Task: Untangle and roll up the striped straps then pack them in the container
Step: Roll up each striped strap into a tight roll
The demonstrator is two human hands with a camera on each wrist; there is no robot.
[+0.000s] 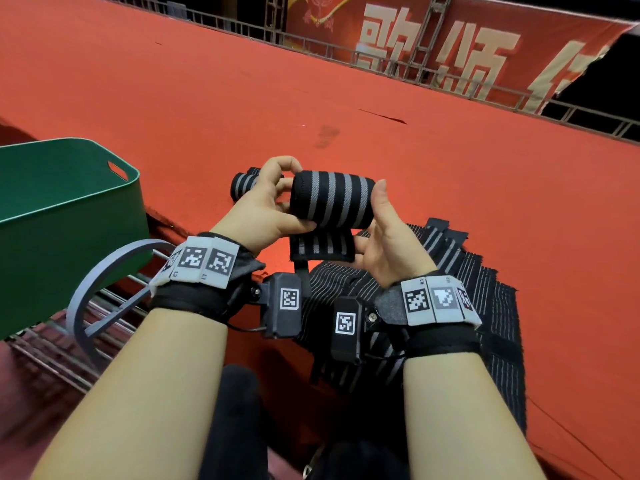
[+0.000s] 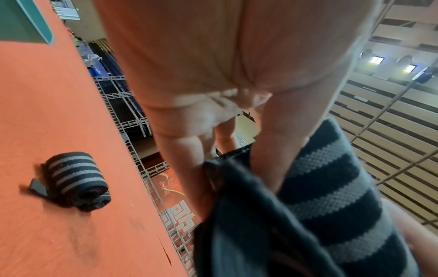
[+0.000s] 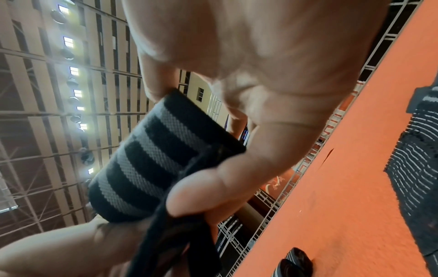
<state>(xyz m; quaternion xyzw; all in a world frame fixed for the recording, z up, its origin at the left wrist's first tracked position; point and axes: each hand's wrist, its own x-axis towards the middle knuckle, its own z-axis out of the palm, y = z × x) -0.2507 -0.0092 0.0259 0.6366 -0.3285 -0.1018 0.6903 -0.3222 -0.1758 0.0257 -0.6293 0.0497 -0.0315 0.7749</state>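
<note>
Head view puts the task near halfway: both grips, left hand (image 1: 266,202) and right hand (image 1: 384,244), clasp a nearly rolled strap (image 1: 332,199) right of the green container (image 1: 69,216); one finished roll (image 1: 242,185) lies beyond, loose straps (image 1: 467,289) remain, nothing visibly packed.

Ahead of you stretches a broad surface (image 1: 242,98) covered in orange-red felt, with a dark scuff (image 1: 325,136) and a short slit (image 1: 382,116) in the cloth. Along its far edge runs grey metal truss railing (image 1: 381,60), and behind that hangs a red banner (image 1: 450,46) with large pale characters (partly cut off by the frame). Overhead you have a slatted beige ceiling (image 2: 391,116) carrying rows of bright lamps (image 3: 71,71).
</note>
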